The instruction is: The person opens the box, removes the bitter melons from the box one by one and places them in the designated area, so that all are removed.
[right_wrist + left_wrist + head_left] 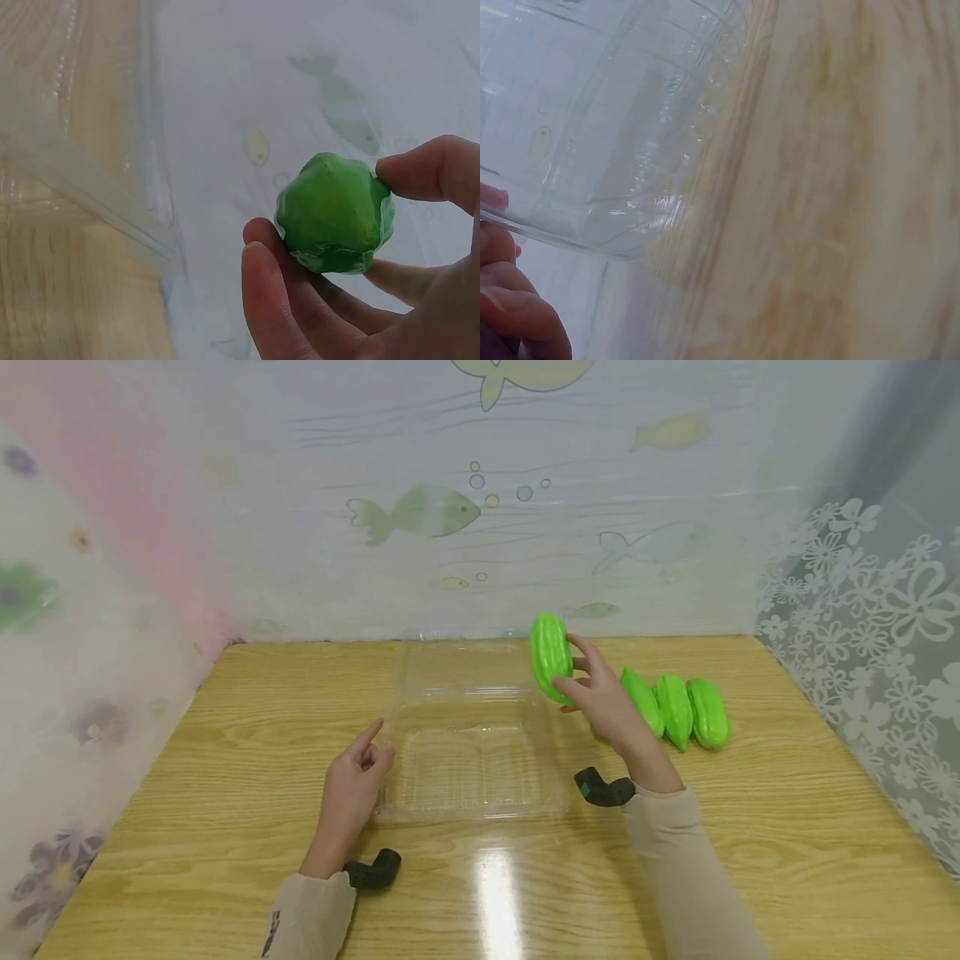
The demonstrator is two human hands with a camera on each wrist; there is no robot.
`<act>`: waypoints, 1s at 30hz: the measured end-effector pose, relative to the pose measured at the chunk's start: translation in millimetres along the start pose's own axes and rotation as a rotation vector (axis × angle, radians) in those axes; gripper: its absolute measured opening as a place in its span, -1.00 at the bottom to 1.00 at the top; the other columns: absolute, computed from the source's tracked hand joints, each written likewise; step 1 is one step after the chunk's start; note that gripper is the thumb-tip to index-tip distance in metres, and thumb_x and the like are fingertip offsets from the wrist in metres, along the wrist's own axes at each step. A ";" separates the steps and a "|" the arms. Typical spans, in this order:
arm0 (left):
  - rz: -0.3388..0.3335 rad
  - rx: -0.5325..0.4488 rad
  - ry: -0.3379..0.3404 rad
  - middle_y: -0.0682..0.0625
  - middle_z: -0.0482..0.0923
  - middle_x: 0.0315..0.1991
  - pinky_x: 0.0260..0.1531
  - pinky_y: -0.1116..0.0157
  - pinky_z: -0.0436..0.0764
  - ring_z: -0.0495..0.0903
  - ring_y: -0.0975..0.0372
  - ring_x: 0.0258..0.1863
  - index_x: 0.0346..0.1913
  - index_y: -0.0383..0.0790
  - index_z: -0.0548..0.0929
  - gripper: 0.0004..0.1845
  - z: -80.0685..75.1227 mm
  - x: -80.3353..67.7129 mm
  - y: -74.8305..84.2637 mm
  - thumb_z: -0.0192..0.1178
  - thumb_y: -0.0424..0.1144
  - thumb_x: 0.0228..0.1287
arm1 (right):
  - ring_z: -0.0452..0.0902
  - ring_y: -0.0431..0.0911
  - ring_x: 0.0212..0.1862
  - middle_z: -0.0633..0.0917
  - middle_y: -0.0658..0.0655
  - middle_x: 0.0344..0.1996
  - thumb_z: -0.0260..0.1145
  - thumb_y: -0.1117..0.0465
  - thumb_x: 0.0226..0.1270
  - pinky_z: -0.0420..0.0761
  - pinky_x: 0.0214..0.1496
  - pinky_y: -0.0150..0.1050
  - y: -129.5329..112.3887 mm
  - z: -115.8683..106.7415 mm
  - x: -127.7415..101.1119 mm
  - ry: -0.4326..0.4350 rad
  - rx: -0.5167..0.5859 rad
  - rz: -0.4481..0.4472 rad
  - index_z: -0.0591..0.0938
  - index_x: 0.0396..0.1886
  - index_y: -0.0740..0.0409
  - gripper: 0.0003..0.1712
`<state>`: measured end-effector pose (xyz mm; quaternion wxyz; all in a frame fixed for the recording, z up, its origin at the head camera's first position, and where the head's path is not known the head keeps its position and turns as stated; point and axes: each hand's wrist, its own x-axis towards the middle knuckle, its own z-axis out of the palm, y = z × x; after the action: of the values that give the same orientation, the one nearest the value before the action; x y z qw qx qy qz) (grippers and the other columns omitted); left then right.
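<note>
the right hand point(609, 706) holds a ridged green gourd point(551, 657) in the air, its grip closed around it with thumb and fingers, just above the far right corner of an open clear plastic box point(472, 760) on the wooden table point(787, 827). the left hand point(352, 785), fingers loosely open, touches the box's left edge. three more green gourds point(678, 710) lie side by side to the right.

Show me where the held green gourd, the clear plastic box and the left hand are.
held green gourd point(550, 653), head view, middle of its ribbed side
clear plastic box point(471, 810), head view, front rim
left hand point(351, 789), head view, back of the hand
</note>
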<state>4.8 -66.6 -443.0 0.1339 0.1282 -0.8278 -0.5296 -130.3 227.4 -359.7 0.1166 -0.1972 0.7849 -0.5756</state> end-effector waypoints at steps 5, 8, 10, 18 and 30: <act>-0.001 -0.003 -0.007 -0.02 0.38 -0.57 -0.53 0.32 0.32 0.22 0.24 -0.66 0.27 0.00 0.30 -0.48 -0.1 0.8 -0.2 0.09 -0.12 0.24 | 0.43 0.05 0.00 0.24 0.23 0.18 0.16 0.05 0.26 0.53 -0.24 -0.09 3.3 -0.3 1.8 0.009 -0.040 0.016 -0.05 0.38 -0.20 -0.20; -0.001 -0.002 -0.008 -0.02 0.38 -0.57 -0.54 0.32 0.31 0.22 0.25 -0.67 0.27 0.00 0.30 -0.48 0.1 1.3 -0.7 0.10 -0.12 0.24 | 0.44 0.05 -0.03 0.25 0.24 0.18 0.15 0.05 0.26 0.53 -0.27 -0.11 5.3 -1.1 2.0 0.016 -0.072 0.028 -0.07 0.39 -0.18 -0.19; 0.004 0.003 -0.005 -0.02 0.38 -0.57 -0.55 0.33 0.31 0.23 0.25 -0.66 0.27 -0.01 0.31 -0.48 0.1 1.6 -1.0 0.10 -0.12 0.24 | 0.44 0.06 -0.03 0.24 0.25 0.18 0.14 0.05 0.26 0.53 -0.27 -0.11 6.8 -1.8 2.2 0.017 -0.095 0.038 -0.08 0.39 -0.17 -0.18; 0.013 -0.005 -0.014 -0.03 0.37 -0.58 -0.57 0.33 0.31 0.21 0.25 -0.68 0.27 -0.01 0.30 -0.48 0.1 1.1 -1.7 0.09 -0.12 0.24 | 0.47 0.07 -0.09 0.22 0.27 0.20 0.12 -0.03 0.26 0.49 -0.21 -0.02 18.4 -8.3 3.7 0.024 -0.228 0.114 -0.15 0.40 -0.19 -0.15; 0.020 -0.014 -0.012 -0.02 0.38 -0.58 -0.57 0.33 0.30 0.22 0.25 -0.68 0.27 -0.02 0.31 -0.48 -0.8 0.8 -3.6 0.10 -0.12 0.24 | 0.50 0.12 -0.13 0.23 0.30 0.20 0.12 0.03 0.25 0.47 -0.16 -0.02 23.5 -13.5 2.9 -0.041 -0.328 0.241 -0.19 0.41 -0.04 -0.11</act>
<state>4.6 -69.0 -445.9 0.1351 0.1158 -0.8262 -0.5346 -142.6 243.7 -377.8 0.1669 -0.1297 0.8836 -0.4178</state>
